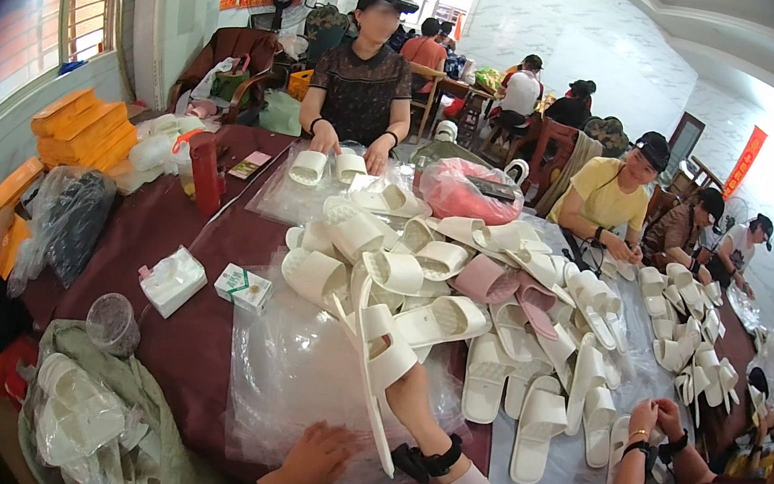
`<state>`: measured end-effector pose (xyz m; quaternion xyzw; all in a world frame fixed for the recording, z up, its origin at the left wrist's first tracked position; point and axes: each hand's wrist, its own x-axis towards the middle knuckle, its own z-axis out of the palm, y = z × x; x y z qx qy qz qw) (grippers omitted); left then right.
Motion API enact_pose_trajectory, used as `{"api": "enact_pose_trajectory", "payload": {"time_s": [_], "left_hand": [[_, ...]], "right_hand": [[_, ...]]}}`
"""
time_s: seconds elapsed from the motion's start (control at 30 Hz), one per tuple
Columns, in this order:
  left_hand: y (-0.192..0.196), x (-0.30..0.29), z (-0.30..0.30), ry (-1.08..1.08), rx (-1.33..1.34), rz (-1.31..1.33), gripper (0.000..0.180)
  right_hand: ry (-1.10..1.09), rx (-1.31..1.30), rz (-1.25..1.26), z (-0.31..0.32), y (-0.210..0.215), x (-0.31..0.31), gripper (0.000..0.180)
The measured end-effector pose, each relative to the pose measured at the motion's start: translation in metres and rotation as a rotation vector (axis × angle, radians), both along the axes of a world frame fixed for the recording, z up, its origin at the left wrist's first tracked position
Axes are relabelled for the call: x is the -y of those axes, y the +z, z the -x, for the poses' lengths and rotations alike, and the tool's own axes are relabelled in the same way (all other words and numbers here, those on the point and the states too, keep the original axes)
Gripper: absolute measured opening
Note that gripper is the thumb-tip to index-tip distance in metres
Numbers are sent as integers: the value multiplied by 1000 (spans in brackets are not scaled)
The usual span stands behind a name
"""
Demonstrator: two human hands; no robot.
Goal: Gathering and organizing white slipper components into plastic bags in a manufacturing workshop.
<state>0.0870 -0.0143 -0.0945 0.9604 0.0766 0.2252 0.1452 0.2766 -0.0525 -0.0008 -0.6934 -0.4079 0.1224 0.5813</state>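
My right hand [408, 393] is closed on a pair of cream slide slippers [389, 346]. They are held tilted on edge, sole to the left, above the front of the table. My left hand [320, 454] is low and to the left of them, fingers stretched out, with nothing seen in it. It is nearest to the stack of clear plastic bags [271, 366] lying flat on the dark red tablecloth [114, 270]. Beyond my hands a large heap of cream slippers [316, 276] spreads back and right, with pink slippers [486, 279] among them.
Left of the bags are a small white and green box [243, 288], a tissue pack [172, 281] and a clear round tub [113, 324]. A sack [170, 400] of bagged slippers stands at lower left. A co-worker [363, 86] faces me; another's hands [657, 422] are at right.
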Motion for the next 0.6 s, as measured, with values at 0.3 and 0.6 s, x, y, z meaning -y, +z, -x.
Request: {"api": "enact_pose_trajectory", "payload": {"time_s": [0.3,0.6], "left_hand": [[25,-26,-6,319,-54,-166,46],[7,-28,0,253,-234,-41,56]], "right_hand": [[226,-169,-39,31,12,12,36],[171,106,60,16,-26,-23,34]]}}
